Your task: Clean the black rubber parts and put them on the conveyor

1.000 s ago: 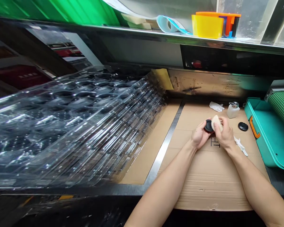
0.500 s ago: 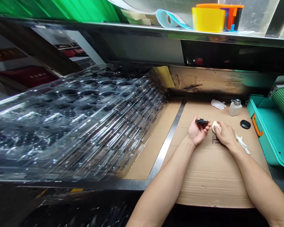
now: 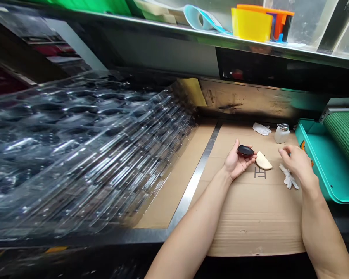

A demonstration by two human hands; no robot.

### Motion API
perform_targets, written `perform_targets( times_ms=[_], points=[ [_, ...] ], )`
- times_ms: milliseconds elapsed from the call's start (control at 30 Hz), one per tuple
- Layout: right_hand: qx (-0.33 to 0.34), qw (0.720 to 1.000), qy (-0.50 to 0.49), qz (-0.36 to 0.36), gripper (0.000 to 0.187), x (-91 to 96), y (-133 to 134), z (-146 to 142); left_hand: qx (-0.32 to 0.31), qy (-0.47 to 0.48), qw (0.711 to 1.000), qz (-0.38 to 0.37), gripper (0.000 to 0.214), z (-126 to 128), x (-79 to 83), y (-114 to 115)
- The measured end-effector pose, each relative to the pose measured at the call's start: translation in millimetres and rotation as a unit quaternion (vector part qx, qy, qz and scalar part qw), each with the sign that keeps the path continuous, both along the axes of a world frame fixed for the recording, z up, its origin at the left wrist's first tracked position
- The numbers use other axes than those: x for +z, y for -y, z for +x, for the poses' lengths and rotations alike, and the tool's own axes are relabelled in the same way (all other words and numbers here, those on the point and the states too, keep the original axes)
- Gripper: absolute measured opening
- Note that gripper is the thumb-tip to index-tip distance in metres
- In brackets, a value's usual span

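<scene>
Clear plastic blister trays (image 3: 75,147) lie in a long slanting stack on the left of the bench, their rows of round hollows catching the light; glare hides whatever the hollows may hold. Past a steel strip (image 3: 189,195) set into the bench, a cardboard sheet (image 3: 250,224) takes up the work area. The left hand (image 3: 237,162) lies palm up, fingers curled around a black round piece (image 3: 245,150) that rests in them. Just beside it on the cardboard sits a cream sponge pad (image 3: 263,161), touching neither hand. The hands are well apart: the right hand (image 3: 298,162) hangs empty, fingers loosely curled, above a crumpled white cloth (image 3: 289,176). Farther back are a second white cloth (image 3: 261,129) and a clear dispenser bottle (image 3: 282,133) with a metal pump top. At the far right, a ribbed green mat (image 3: 344,135) lies over the side of a teal plastic bin (image 3: 322,166) with an orange handle (image 3: 303,146). Up on the shelf (image 3: 163,33), a yellow cup (image 3: 251,24) stands before an orange-topped holder (image 3: 280,27).
</scene>
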State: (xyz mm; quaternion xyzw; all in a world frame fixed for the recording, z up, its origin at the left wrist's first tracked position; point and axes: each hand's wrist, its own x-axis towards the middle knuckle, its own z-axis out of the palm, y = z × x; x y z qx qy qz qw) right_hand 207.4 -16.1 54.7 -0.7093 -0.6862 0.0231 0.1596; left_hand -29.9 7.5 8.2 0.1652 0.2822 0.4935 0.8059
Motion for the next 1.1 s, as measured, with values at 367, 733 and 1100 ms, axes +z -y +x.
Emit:
perform_targets(
  times_ms=[367, 733, 1100],
  points=[
    [0.025, 0.996, -0.027, 0.076, 0.034, -19.5, 11, 22, -0.133, -0.055, 0.986, 0.085, 0.057, 40, -12.1, 16],
    [0.043, 0.994, 0.102, 0.006, 0.026, 67.4, -129, 25, -0.088, -0.010, 0.995, 0.042, 0.061, 28, -11.0, 7],
    [0.071, 0.971, -0.148, 0.172, 0.047, 64.5, -77, 1, -0.102, 0.020, 0.994, 0.037, 0.061, 18, -5.1, 1]
  ],
)
